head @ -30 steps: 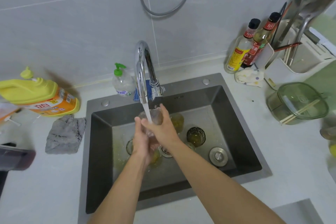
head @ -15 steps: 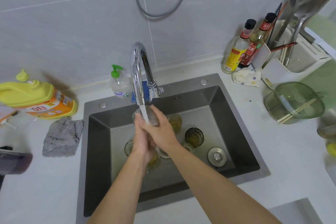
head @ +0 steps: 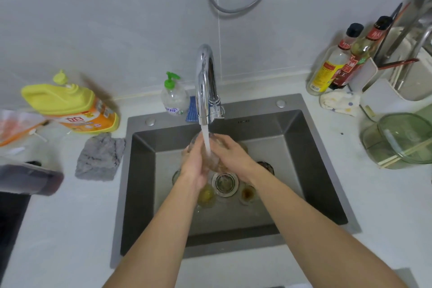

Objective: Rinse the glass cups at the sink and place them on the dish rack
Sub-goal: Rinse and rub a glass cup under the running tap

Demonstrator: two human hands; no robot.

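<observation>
1. I see both hands over the sink (head: 304, 161) with the glass cup (head: 215, 163) held between them, under the faucet (head: 205, 82).
2. The left hand (head: 192, 166) holds the cup's left side with its fingers (head: 199, 147) curled against the glass. The right hand (head: 233, 155) wraps the right side, fingers (head: 222, 141) bent over the upper part. Both grip the cup. I cannot tell how far the thumbs reach round it.
3. Half a second ago the right hand lay across the left and covered most of the cup. Now the hands sit side by side, and the water stream (head: 206, 142) falls between them onto the glass.
4. The cup is above the sink floor, over the drain strainer (head: 225, 183), where it was before.
5. Other cups stand on the sink floor: a yellowish cup (head: 207, 195) just left of the strainer, a brownish cup (head: 246, 194) just right of it, and a dark cup (head: 265, 165) half hidden behind the right wrist.
6. My view has swung slightly since the earlier frames. The faucet, the yellow detergent bottle (head: 70, 105) and the grey cloth (head: 99, 156) all sit further right in frame. On the counter they look unmoved.
</observation>
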